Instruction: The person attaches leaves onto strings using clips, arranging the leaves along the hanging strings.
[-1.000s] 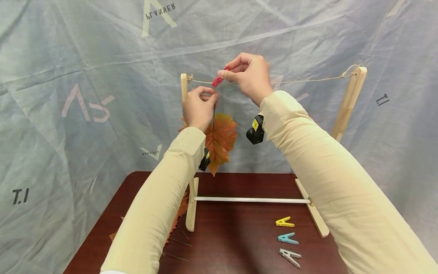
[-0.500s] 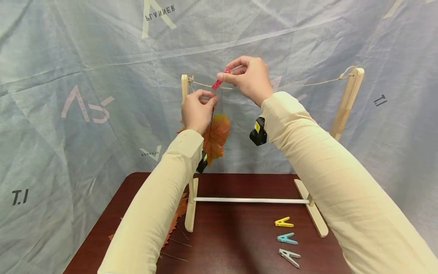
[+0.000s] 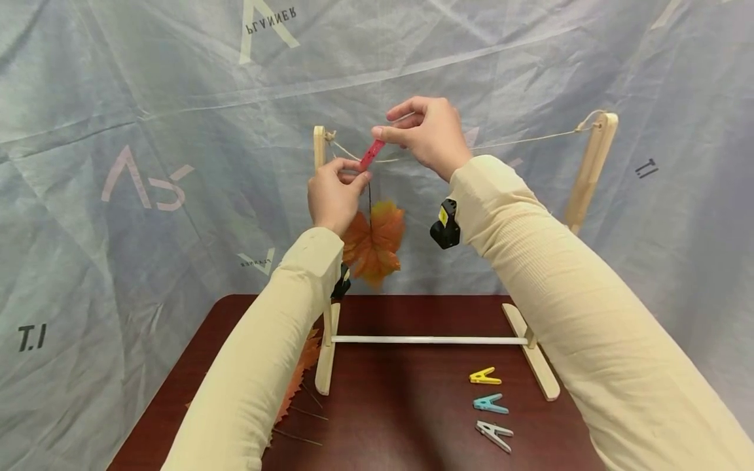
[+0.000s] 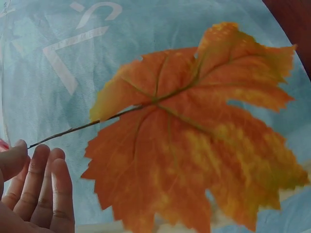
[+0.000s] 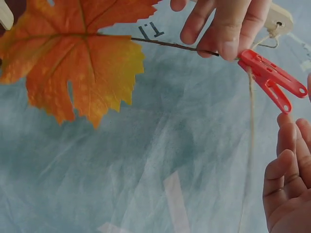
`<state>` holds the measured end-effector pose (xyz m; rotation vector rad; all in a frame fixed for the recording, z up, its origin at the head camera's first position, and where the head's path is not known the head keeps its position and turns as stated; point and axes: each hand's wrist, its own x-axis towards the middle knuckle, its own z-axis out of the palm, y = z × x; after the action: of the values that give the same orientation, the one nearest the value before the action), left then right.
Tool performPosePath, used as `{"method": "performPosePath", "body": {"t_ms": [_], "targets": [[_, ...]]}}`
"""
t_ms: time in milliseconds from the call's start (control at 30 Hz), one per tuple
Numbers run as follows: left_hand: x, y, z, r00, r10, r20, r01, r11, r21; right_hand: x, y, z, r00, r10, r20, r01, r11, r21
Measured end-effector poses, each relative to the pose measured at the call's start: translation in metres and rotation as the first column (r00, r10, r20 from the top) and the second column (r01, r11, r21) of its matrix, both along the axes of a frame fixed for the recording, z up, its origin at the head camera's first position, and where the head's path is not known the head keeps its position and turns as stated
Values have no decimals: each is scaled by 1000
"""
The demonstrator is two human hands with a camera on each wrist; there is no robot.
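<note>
My left hand [image 3: 336, 195] pinches the thin dark stem [image 4: 77, 129] of an orange and yellow artificial maple leaf [image 3: 377, 242], which hangs below it. A red clothespin [image 5: 267, 75] sits at the top of the stem, its nose on the string [image 5: 250, 126] beside my left fingertips. Its two handles stand spread apart. My right hand [image 3: 432, 134] is just up and to the right; its thumb and fingertips are right at the handle ends, parted around them, in the right wrist view. The string dips where the clothespin is.
Two wooden posts [image 3: 586, 173] carry the string, joined below by a white rod [image 3: 430, 340]. Yellow [image 3: 485, 376], blue [image 3: 491, 403] and grey [image 3: 493, 435] clothespins lie on the dark table [image 3: 400, 405]. More leaves [image 3: 300, 369] lie partly behind my left forearm.
The red clothespin has moved down and left, away from my right fingers, to the stem and string. My left hand has lowered slightly with the leaf, and the string sags more.
</note>
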<state>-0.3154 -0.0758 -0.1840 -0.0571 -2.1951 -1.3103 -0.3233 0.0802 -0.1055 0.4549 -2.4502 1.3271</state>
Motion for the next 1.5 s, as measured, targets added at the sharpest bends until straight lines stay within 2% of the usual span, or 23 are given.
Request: {"method": "performPosePath", "body": {"t_ms": [300,567,900,1200,1500], "targets": [[2,-1,-4,1000,-23,-14,23,1000,2,0,10,-9,1000,2,-16,-2,1000,-24],[5,-4,-10,996,-76,-42,77,997,28,1,19,-17,999,-21,-36,20,1000,-17],[15,-8,-12,986,-152,-61,154,987,33,11,19,-24,999,29,-25,-30,999,-36],[25,-21,-19,975,-209,-78,210,978,13,15,20,-34,997,63,-35,-66,994,-93],[33,-32,-31,977,-211,-40,211,977,-6,25,34,-49,996,74,-43,-80,986,-145]]}}
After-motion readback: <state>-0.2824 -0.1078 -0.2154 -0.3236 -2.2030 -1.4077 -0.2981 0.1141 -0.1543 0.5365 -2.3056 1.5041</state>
